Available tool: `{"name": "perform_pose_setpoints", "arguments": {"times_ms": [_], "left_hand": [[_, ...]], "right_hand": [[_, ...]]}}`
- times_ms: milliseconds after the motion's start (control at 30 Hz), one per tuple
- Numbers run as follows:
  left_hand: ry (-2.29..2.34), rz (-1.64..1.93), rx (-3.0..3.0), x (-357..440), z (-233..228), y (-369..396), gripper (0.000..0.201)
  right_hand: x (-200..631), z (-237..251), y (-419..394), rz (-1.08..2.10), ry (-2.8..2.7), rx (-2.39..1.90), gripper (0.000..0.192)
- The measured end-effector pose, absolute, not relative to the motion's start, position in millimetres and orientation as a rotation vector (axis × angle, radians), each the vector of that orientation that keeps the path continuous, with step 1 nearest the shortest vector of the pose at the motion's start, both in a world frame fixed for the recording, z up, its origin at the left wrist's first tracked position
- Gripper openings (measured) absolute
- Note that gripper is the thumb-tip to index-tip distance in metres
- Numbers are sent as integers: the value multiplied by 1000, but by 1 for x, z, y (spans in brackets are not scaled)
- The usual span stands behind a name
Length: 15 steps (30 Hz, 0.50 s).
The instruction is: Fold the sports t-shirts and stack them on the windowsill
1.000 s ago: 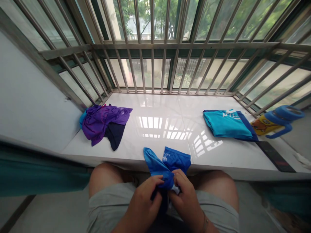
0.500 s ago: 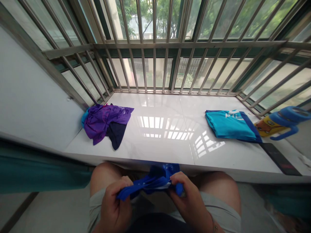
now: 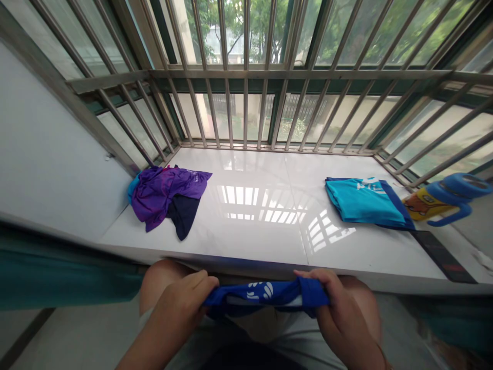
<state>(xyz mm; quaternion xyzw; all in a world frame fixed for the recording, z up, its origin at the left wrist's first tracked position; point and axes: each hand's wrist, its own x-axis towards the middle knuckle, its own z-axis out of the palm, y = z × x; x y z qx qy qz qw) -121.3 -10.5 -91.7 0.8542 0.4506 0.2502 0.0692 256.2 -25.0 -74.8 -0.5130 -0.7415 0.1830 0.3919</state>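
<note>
A blue cloth garment [image 3: 239, 294] with a white print is stretched sideways above my lap, just in front of the ledge's edge. My left hand [image 3: 188, 295] is closed on its left end, the fingertips partly tucked behind the fabric. At the right end my right hand [image 3: 335, 303] grips it, thumb and fingers pinching the folded edge. What kind of garment it is, I cannot tell. The lower part of the cloth hangs in shadow between my knees.
On the white ledge [image 3: 254, 241] lie a crumpled purple garment [image 3: 162, 192] at left and folded turquoise clothing [image 3: 364, 203] at right. Beside the latter are a blue-and-yellow bottle [image 3: 442, 200] and a dark flat object [image 3: 442, 257]. Metal bars [image 3: 246, 110] line the window behind.
My hands have moved apart, the right one going rightward. The blue cloth, bunched between them before, is now pulled out lengthwise with its white print showing.
</note>
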Motion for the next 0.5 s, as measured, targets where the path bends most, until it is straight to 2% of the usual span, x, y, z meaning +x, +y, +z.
{"name": "perform_pose_setpoints", "arguments": {"times_ms": [100,167,300,400,500], "left_hand": [[1599,839,2360,-133,-107,-2,33],[1729,894,2195,-141,-114,-1,30],[2009,1164,1930,-154,-119,-7,25],[1857,1368,2079,-169,-118,-13,23],[1675,1337,2289,-187,-106,-12,31]], "right_hand": [[275,-79,-36,311,-1840,-1375,23],[289,-82,-38,255,-1918,-1381,22],[315,-80,-28,403,-2168,-1406,22],[330,-75,-15,636,-2263,-1445,30],[349,-73,-8,650,-2212,-1473,38]]}}
